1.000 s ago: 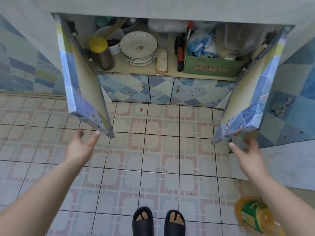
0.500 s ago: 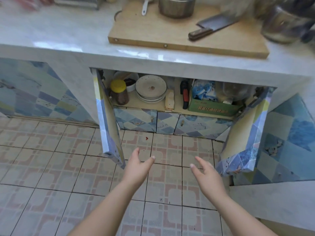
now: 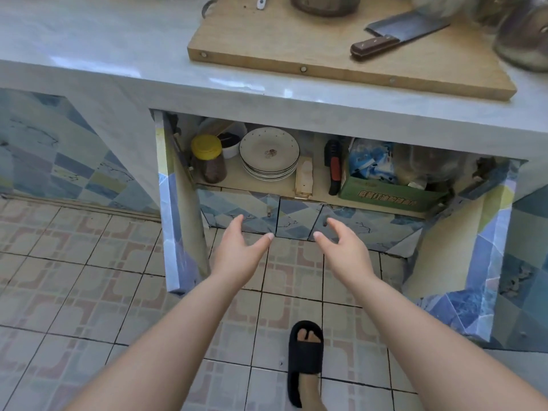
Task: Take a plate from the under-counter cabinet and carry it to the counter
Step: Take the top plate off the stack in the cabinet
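Note:
A stack of white plates (image 3: 269,152) with a small flower print sits on the shelf of the open under-counter cabinet (image 3: 237,178), left of centre. Both cabinet doors stand wide open, the left door (image 3: 175,221) and the right door (image 3: 462,247). My left hand (image 3: 238,250) and my right hand (image 3: 345,247) are stretched out in front of the cabinet, below the shelf edge, palms facing each other, fingers spread, holding nothing. The pale grey counter (image 3: 103,57) runs above the cabinet.
A yellow-lidded jar (image 3: 209,158) and a white bowl (image 3: 232,143) stand left of the plates. A wooden block (image 3: 304,179), a red-black tool (image 3: 333,166) and a green box (image 3: 391,192) lie to the right. A cutting board (image 3: 267,46) with a cleaver (image 3: 397,32) rests on the counter.
Both hands have let go of the cabinet doors and moved inward and forward towards the shelf. The view has lifted, so the countertop now shows.

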Demonstrator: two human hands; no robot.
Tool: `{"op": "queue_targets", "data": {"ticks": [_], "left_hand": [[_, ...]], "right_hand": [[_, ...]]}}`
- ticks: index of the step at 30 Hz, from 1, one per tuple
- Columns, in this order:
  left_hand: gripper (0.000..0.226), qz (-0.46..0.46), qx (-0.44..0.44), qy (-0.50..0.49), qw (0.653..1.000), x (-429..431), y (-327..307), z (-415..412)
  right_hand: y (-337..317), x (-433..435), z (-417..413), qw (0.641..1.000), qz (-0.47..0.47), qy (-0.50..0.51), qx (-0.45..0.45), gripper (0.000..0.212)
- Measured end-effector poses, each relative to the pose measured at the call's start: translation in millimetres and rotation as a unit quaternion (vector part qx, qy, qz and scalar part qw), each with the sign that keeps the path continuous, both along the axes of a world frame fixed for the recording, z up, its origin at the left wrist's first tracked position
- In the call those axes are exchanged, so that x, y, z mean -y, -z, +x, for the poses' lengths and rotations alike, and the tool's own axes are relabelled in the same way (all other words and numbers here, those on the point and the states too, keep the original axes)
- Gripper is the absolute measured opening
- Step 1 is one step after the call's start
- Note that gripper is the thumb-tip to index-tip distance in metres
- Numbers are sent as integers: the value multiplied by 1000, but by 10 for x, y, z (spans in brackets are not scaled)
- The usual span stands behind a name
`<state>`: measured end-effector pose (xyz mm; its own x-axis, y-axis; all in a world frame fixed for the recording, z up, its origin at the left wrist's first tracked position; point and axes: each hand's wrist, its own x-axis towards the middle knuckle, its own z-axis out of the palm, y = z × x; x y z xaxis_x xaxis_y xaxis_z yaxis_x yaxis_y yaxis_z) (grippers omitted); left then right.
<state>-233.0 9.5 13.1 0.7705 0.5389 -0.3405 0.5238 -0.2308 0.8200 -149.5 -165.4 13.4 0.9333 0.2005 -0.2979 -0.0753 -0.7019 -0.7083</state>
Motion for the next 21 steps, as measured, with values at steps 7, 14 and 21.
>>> {"op": "queue_targets", "data": {"ticks": [7,14,21], "left_hand": [[83,-36,-23,-54,998,-77,649,824],[81,-40,20,-95,994,-250,1308,1354],[72,-26,87,-125,988,-486,2017,1581]], "right_hand": [[634,-233,702,999,39,-12,-7,58],[1290,-455,1367,997,75,-26,9,60],[2002,-630,1803,991,128,-26,41,64]]}}
